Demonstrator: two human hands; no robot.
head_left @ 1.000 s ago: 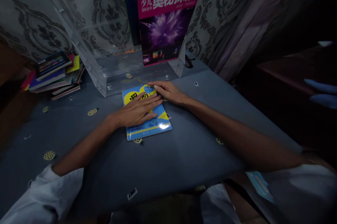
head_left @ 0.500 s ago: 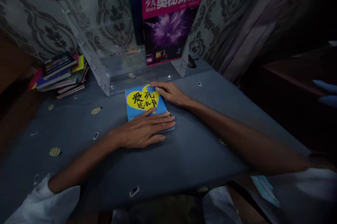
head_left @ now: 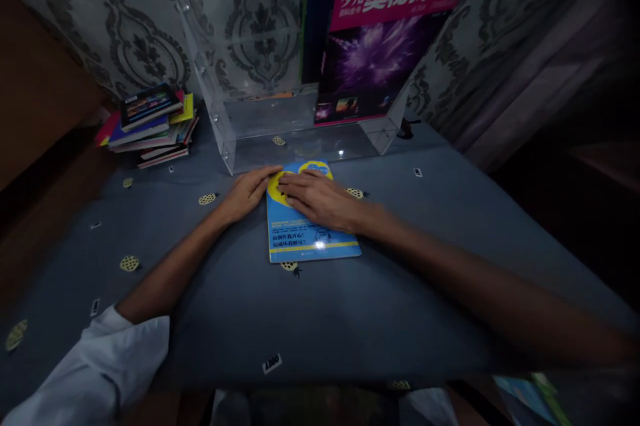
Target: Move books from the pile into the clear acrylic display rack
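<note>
A blue book (head_left: 295,218) with a yellow heart on its cover lies flat on the table in front of me. My right hand (head_left: 323,198) rests flat across the upper cover with fingers stretched out, hiding much of the heart and its lettering. At the book's upper left edge is my left hand (head_left: 250,191), its fingers extended and the tips touching the edge. Neither hand grips the book.
Behind the book stands a clear acrylic book rack (head_left: 227,139), holding a magenta and purple book (head_left: 377,56). To the left is a stack of books (head_left: 153,123). A grey patterned cloth (head_left: 215,319) covers the table. Dark glasses (head_left: 406,129) lie behind the rack's right side.
My left hand has moved from the book's lower part up to its upper left edge. My right hand has slid from the upper right corner onto the cover. The view has shifted left.
</note>
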